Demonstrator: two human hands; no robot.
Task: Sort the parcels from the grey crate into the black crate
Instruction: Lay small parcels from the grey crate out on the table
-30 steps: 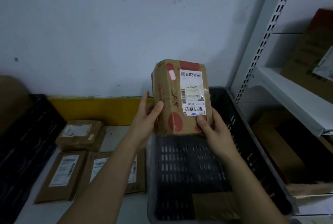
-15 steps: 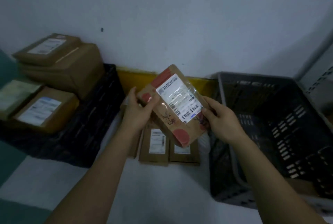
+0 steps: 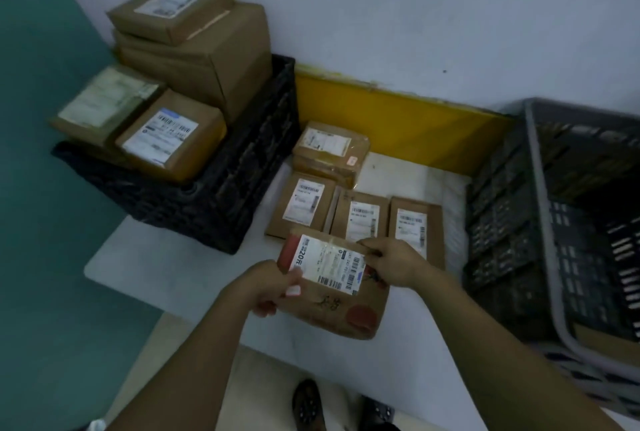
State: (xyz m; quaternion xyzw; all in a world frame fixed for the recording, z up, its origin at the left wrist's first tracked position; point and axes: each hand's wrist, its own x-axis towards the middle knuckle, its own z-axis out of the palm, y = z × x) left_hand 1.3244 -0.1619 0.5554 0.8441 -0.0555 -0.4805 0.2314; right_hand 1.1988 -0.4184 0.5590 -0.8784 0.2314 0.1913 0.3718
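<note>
A brown parcel [image 3: 332, 299] with red spots and a white label lies low over the white table, near its front edge. My left hand [image 3: 273, 288] grips its left end and my right hand [image 3: 391, 262] holds its upper right edge. The black crate [image 3: 221, 195] stands at the left, piled with several brown boxes [image 3: 207, 49]. The grey crate [image 3: 540, 208] stands at the right; a bit of cardboard shows at its near corner.
Three flat labelled parcels [image 3: 360, 219] lie in a row on the table [image 3: 166, 264] behind the held one, with a thicker parcel [image 3: 329, 153] beyond them. A yellow strip [image 3: 398, 122] runs along the wall. A teal wall is at the left.
The parcel went from upright over the grey crate, leftward and down to the table front. The view swung left and down, bringing the black crate's pile into sight.
</note>
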